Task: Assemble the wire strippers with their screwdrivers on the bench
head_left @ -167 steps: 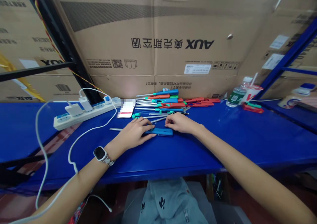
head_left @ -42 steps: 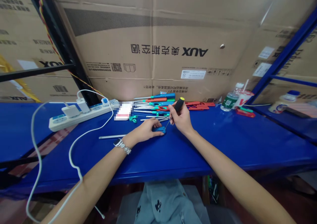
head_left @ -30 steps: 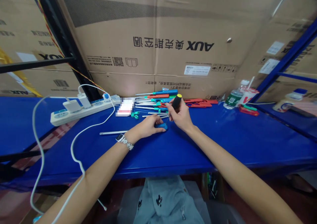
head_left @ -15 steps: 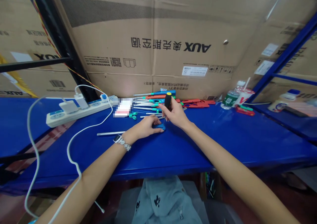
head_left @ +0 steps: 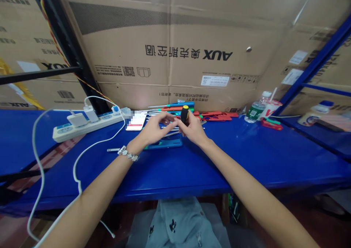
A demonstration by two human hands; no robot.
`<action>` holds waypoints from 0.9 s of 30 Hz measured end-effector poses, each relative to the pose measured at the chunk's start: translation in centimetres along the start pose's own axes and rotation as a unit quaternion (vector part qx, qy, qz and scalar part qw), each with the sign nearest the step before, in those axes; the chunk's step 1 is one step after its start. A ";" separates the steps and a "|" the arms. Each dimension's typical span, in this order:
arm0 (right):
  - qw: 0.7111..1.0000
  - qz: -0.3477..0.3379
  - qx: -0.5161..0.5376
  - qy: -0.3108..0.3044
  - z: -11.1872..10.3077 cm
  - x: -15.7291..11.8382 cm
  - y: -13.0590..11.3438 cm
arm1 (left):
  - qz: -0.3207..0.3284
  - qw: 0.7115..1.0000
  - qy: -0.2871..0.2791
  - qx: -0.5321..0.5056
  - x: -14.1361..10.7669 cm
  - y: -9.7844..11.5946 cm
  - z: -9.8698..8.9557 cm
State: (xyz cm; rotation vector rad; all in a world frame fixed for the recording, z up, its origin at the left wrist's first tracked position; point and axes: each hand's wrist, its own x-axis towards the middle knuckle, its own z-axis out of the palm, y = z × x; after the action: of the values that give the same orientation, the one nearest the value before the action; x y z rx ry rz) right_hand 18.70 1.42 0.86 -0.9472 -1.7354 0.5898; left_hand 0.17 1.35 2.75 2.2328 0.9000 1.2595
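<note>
While working fingertip to fingertip, go slow. In right hand (head_left: 194, 129): pinched grip on the screwdriver (head_left: 185, 111), black handle, yellow end up. In left hand (head_left: 156, 130): fingers curled, thumb in close to the right fingertips; can't tell if pinching anything, too small. On the table (head_left: 175, 175), just nearer than both hands: blue lighter (head_left: 171, 143), lying flat, partly behind the left hand and wrist. Out to the left of the wrist: metal tube (head_left: 112, 150), probably same lighter.

For a clean job, probably best to pin the blue lighter by its handle before any driver work, fingers out of the line of push. Seat the tip square, press firmly, turn in short strokes; at a slant, likely to skid on smooth plastic. Park small bits well apart from the far pile (head_left: 175, 109), easy to lose there.

Count: two hands, one screwdriver, one blue lighter on the near side. In far pile: several, too overlapped to total. Red handles (head_left: 216, 115) at its right: more than one. To the left: one phone (head_left: 139, 121), one power strip (head_left: 89, 126), three plugs (head_left: 78, 119). To the right: one green-label bottle (head_left: 253, 113), one cup (head_left: 270, 111), one blue-capped bottle (head_left: 315, 114).
</note>
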 end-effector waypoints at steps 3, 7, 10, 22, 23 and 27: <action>1.000 0.001 -0.021 0.005 0.1 0.1 0.1 | 0.023 0.995 0.075 -0.060 2.3 2.0 0.8; 0.999 0.014 -0.043 0.015 0.3 0.1 0.2 | 0.018 0.986 0.122 -0.109 4.0 2.9 2.9; 0.999 0.019 -0.024 0.022 0.1 0.0 0.1 | 0.014 0.981 0.130 -0.145 3.9 2.5 3.5; 0.992 0.031 0.072 -0.095 -2.2 -0.4 -0.6 | 0.029 0.990 0.067 -0.121 2.7 2.2 2.8; 0.993 0.031 0.070 -0.084 -2.0 -0.3 -0.4 | 0.017 0.988 0.095 -0.124 2.7 2.3 3.2; 0.994 0.053 0.074 -0.056 -0.8 -0.3 0.3 | -0.019 0.972 0.181 -0.149 3.0 2.7 4.6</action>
State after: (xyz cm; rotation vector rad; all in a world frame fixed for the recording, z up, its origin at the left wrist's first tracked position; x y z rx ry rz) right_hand 19.65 1.30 0.72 -0.9191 -1.7212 0.8434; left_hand 6.16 1.37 3.89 1.7779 0.8090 1.6945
